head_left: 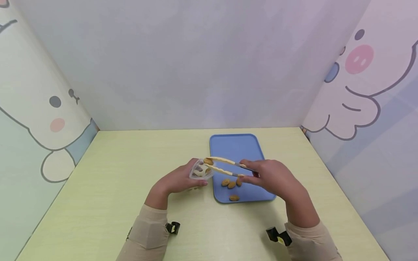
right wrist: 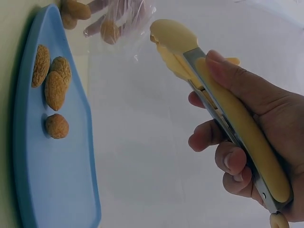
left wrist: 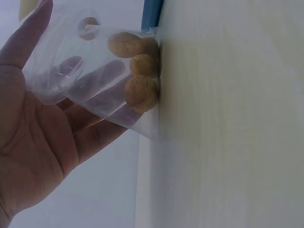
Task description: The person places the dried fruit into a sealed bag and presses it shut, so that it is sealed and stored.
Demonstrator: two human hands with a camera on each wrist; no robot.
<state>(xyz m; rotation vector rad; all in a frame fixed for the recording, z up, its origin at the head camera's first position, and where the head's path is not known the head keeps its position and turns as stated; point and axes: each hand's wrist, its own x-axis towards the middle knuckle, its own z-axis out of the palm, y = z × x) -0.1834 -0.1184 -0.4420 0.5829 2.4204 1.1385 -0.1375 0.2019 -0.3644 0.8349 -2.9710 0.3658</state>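
Note:
My left hand [head_left: 176, 180] holds a clear plastic bag [left wrist: 97, 102] by its upper part, thumb on one side and fingers behind. Several peanuts in their shells [left wrist: 141, 92] lie at the bottom of the bag, with another peanut [left wrist: 89, 28] higher up in the left wrist view. In my right hand [head_left: 277, 177] is a pair of tongs [right wrist: 240, 123] with yellow tips and grips. At the bag's mouth, a peanut [head_left: 208, 161] sits between the tong tips. A blue tray [head_left: 233, 146] bears several more peanuts [right wrist: 55, 90] near its front left.
The tray lies on a pale yellow table [head_left: 130, 156], right of the bag and beneath the tongs. A grey back wall [head_left: 196, 72] and side walls with cartoon animals [head_left: 359, 59] enclose the table.

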